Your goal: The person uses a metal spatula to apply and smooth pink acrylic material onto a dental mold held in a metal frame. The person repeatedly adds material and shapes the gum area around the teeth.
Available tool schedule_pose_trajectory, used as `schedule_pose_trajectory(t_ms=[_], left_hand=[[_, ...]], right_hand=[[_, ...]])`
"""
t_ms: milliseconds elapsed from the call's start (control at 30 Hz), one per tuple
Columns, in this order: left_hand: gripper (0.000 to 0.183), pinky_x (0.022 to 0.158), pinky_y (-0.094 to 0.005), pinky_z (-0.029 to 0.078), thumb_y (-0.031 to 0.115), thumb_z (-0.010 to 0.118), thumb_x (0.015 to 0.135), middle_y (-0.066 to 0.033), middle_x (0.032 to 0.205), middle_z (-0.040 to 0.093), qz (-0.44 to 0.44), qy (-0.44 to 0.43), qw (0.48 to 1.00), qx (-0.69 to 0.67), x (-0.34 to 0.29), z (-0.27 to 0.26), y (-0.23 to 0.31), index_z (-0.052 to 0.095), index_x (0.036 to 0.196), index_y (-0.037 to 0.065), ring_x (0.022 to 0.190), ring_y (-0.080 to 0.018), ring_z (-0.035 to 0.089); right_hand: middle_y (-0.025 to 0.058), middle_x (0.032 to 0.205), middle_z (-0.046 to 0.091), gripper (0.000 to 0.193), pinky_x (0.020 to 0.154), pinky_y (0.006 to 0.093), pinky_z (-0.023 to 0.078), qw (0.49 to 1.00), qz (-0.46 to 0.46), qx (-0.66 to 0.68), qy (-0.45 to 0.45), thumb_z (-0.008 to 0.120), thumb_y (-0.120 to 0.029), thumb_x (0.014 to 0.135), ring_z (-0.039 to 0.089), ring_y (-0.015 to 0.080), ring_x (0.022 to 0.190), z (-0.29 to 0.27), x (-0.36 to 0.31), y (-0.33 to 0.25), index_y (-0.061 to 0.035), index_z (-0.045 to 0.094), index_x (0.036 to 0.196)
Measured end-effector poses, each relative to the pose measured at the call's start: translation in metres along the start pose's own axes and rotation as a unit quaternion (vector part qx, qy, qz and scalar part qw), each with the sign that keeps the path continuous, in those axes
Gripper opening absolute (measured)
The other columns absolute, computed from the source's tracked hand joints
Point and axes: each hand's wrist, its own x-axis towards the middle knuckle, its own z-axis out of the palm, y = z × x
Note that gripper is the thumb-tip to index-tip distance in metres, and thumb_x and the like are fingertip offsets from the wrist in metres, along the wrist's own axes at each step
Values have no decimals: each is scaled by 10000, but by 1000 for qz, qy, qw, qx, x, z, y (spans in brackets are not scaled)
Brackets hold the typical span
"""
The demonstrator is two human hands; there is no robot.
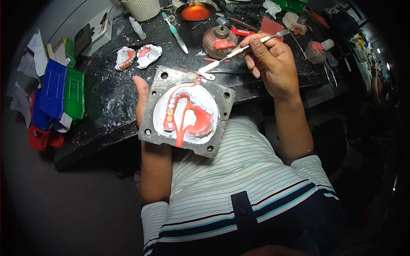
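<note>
My left hand (142, 96) supports a square metal dental flask half (194, 149) from the side and below. The thumb lies along its left edge; the other fingers are hidden underneath. White plaster (160, 106) fills the flask around a denture in pink wax (200, 121) with a row of teeth (170, 114). Strips of wax run from it to the flask's top and bottom edges. Above and to the right, my right hand (276, 64) pinches a thin white-handled wax spatula (237, 52). Its white blade end is at the flask's upper edge; whether it touches cannot be told.
On the dark bench are two plaster casts (149, 56) with pink wax, a toothbrush (176, 34), a round spirit lamp (220, 42) and a dish (195, 12) glowing orange. Pink wax sheets (271, 28) lie behind my right hand. Blue (53, 89) and green bins (75, 94) stand left.
</note>
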Motion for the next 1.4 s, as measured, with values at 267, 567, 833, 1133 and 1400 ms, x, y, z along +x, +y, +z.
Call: schedule_pose_trajectory(t_ms=[267, 567, 833, 1133, 1400], left_hand=[[872, 1042, -629, 500, 741, 431, 980, -299, 1388, 590, -7, -32, 999, 6, -1, 0, -1, 533, 1423, -3, 1224, -461, 621], [881, 1020, -548, 548, 719, 411, 998, -264, 1325, 638, 19, -28, 999, 37, -1, 6, -5, 530, 1387, -62, 1187, -388, 661], [801, 1014, -516, 551, 691, 422, 1014, -214, 1281, 677, 33, 16, 996, 81, 4, -6, 9, 598, 1327, -25, 1146, -348, 677], [754, 996, -516, 558, 674, 426, 1023, -189, 1270, 689, 89, 37, 987, 130, 4, -21, 14, 602, 1334, 10, 1128, -333, 687], [777, 996, -505, 561, 690, 428, 1012, -196, 1263, 690, 69, 45, 987, 141, 4, -20, 16, 594, 1335, 3, 1127, -332, 687]], right_hand=[[51, 709, 632, 272, 459, 179, 398, 1000, -10, 9, 16, 594, -213, 1073, 532, 60, 541, 14, -5, -7, 26, 722, 1045], [77, 762, 681, 282, 451, 185, 396, 1000, -8, 15, 13, 598, -224, 1073, 533, 60, 538, 15, -6, -6, 27, 725, 1050], [111, 805, 746, 454, 425, 184, 433, 973, 132, -163, 93, 610, -383, 1056, 604, 74, 528, -47, 3, -14, 48, 685, 936], [85, 796, 745, 182, 646, 295, 547, 915, 131, -348, -158, 760, -176, 926, 698, 140, 714, -46, -85, -57, -2, 773, 977], [114, 923, 762, 176, 796, 358, 552, 891, 184, -322, -262, 808, -145, 850, 724, 246, 869, -33, -123, -17, -38, 793, 987]])
